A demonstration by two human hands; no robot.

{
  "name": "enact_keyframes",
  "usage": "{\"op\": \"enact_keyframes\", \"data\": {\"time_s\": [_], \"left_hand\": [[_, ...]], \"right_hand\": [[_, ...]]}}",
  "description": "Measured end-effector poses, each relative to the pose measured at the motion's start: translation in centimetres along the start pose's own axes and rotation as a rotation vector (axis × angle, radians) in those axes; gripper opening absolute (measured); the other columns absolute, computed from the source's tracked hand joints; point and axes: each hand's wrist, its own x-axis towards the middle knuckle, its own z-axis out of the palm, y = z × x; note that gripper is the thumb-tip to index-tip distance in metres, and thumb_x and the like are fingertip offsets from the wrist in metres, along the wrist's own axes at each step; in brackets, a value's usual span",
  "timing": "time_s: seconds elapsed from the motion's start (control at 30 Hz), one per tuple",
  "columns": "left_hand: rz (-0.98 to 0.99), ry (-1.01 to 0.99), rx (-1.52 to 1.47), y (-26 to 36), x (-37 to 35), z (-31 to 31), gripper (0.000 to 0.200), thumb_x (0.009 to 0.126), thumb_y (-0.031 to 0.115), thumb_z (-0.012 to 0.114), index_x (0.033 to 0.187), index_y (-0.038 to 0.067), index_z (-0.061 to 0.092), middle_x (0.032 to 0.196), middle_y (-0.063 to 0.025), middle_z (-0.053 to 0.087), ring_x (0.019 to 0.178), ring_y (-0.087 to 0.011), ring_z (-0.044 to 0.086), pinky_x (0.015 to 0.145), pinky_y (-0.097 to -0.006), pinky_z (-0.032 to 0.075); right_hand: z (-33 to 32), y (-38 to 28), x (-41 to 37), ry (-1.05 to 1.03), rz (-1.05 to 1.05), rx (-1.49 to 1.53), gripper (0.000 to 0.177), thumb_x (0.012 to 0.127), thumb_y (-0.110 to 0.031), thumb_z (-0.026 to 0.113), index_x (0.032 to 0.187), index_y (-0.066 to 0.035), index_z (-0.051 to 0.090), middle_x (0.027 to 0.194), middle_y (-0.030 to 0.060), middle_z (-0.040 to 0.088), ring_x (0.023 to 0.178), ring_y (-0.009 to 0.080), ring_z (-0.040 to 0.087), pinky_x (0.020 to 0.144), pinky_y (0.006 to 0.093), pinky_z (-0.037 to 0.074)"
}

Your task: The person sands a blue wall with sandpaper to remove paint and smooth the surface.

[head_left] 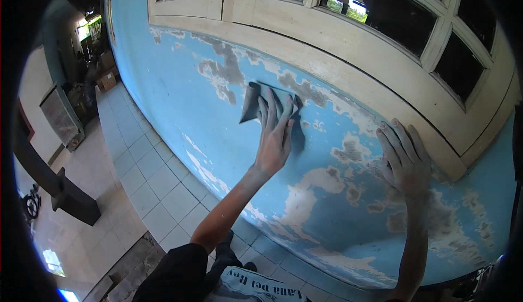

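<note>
A light blue wall [229, 133] with peeled white and grey patches fills the middle of the head view. My left hand [274, 133] presses a folded grey sheet [250, 103], which looks like sandpaper, flat against the wall below the window frame. Its fingers lie over the sheet, and the sheet's corners stick out on both sides. To the right, my right hand [404, 163] rests on the wall with its fingers spread, the fingertips at the lower edge of the cream window frame [348, 65]. Nothing shows in it. Pale dust covers both hands.
Cream windows with dark glass panes [381, 13] run along the top. A tiled ledge [158, 177] follows the wall's base. At the left are a dark post [73, 201], a leaning panel [62, 117] and cardboard boxes [107, 70]. Broken flooring [131, 269] lies at lower left.
</note>
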Motion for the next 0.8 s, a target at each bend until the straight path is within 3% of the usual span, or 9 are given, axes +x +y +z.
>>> {"op": "enact_keyframes", "data": {"time_s": [0.2, 0.3, 0.33, 0.4, 0.5, 0.6, 0.67, 0.77, 0.8], "left_hand": [[-0.202, 0.133, -0.207, -2.9, 2.5, -1.1, 0.046, 0.099, 0.008, 0.043, 0.144, 0.013, 0.042, 0.156, -0.0276, 0.006, 0.141, -0.0522, 0.003, 0.113, -0.0565, 0.017], [0.067, 0.032, -0.043, -0.9, 0.3, 0.4, 0.048, 0.097, 0.006, 0.043, 0.145, 0.012, 0.039, 0.156, -0.0261, 0.004, 0.140, -0.0545, 0.003, 0.112, -0.0604, 0.014], [0.026, -0.058, -0.010, 0.7, -0.1, 0.0, 0.048, 0.096, 0.005, 0.044, 0.144, 0.009, 0.040, 0.157, -0.0256, 0.004, 0.141, -0.0518, 0.004, 0.113, -0.0587, 0.014], [0.090, 0.078, -0.113, -0.7, 1.5, -0.6, 0.046, 0.097, 0.004, 0.041, 0.143, 0.006, 0.040, 0.156, -0.0265, 0.009, 0.142, -0.0488, 0.007, 0.113, -0.0537, 0.018], [-0.153, 0.139, -0.186, -4.5, 4.0, -2.1, 0.043, 0.098, -0.002, 0.037, 0.141, -0.002, 0.039, 0.151, -0.0273, 0.025, 0.142, -0.0425, 0.015, 0.112, -0.0406, 0.025], [-0.006, 0.187, -0.143, -2.4, 2.3, -0.3, 0.046, 0.097, -0.004, 0.037, 0.142, -0.004, 0.036, 0.151, -0.0273, 0.025, 0.142, -0.0411, 0.017, 0.112, -0.0404, 0.026], [0.064, 0.013, -0.099, -0.6, 0.6, -0.2, 0.052, 0.093, -0.009, 0.035, 0.145, -0.002, 0.032, 0.151, -0.0271, 0.024, 0.143, -0.0378, 0.016, 0.114, -0.0428, 0.022], [0.001, 0.214, -0.137, -2.4, 2.7, -0.8, 0.047, 0.095, -0.005, 0.037, 0.142, -0.004, 0.035, 0.150, -0.0261, 0.028, 0.143, -0.0364, 0.019, 0.112, -0.0374, 0.026], [-0.094, 0.189, -0.190, -4.1, 3.5, -0.9, 0.045, 0.099, 0.001, 0.037, 0.143, -0.003, 0.033, 0.153, -0.0268, 0.020, 0.143, -0.0384, 0.013, 0.112, -0.0415, 0.027]], "right_hand": [[-0.3, -0.1, -0.1, -0.012, 0.001, 0.018, 0.053, 0.078, -0.017, 0.065, 0.130, -0.015, 0.055, 0.132, -0.0021, 0.056, 0.129, 0.0167, 0.046, 0.113, 0.0384, 0.036], [-0.1, 0.0, 0.0, 0.004, -0.002, -0.012, 0.052, 0.078, -0.017, 0.065, 0.130, -0.015, 0.056, 0.132, -0.0021, 0.056, 0.129, 0.0170, 0.046, 0.113, 0.0386, 0.036], [0.0, -0.1, -0.1, 0.009, -0.008, -0.025, 0.052, 0.078, -0.017, 0.065, 0.129, -0.015, 0.056, 0.132, -0.0020, 0.056, 0.129, 0.0171, 0.046, 0.113, 0.0386, 0.036], [-0.2, -0.1, 0.1, 0.010, -0.008, -0.018, 0.050, 0.079, -0.016, 0.064, 0.128, -0.015, 0.057, 0.131, -0.0020, 0.056, 0.129, 0.0171, 0.046, 0.113, 0.0386, 0.036], [-0.5, -0.3, 0.1, -0.012, 0.002, 0.011, 0.048, 0.079, -0.016, 0.064, 0.127, -0.015, 0.058, 0.130, -0.0019, 0.057, 0.129, 0.0170, 0.046, 0.112, 0.0386, 0.037], [-0.4, -0.3, 0.3, 0.001, 0.010, 0.004, 0.046, 0.080, -0.016, 0.062, 0.126, -0.015, 0.059, 0.130, -0.0019, 0.057, 0.128, 0.0169, 0.046, 0.112, 0.0387, 0.037], [-0.3, -0.3, 0.3, 0.007, 0.009, -0.006, 0.045, 0.081, -0.016, 0.061, 0.126, -0.015, 0.059, 0.129, -0.0019, 0.057, 0.128, 0.0169, 0.047, 0.112, 0.0387, 0.037], [-0.4, -0.4, 0.1, -0.035, 0.014, 0.004, 0.044, 0.082, -0.017, 0.062, 0.126, -0.016, 0.059, 0.129, -0.0020, 0.058, 0.128, 0.0165, 0.047, 0.112, 0.0387, 0.038], [-0.4, -0.3, 0.2, -0.024, 0.009, 0.010, 0.044, 0.082, -0.018, 0.063, 0.126, -0.016, 0.059, 0.128, -0.0023, 0.058, 0.128, 0.0163, 0.047, 0.112, 0.0385, 0.038]]}}
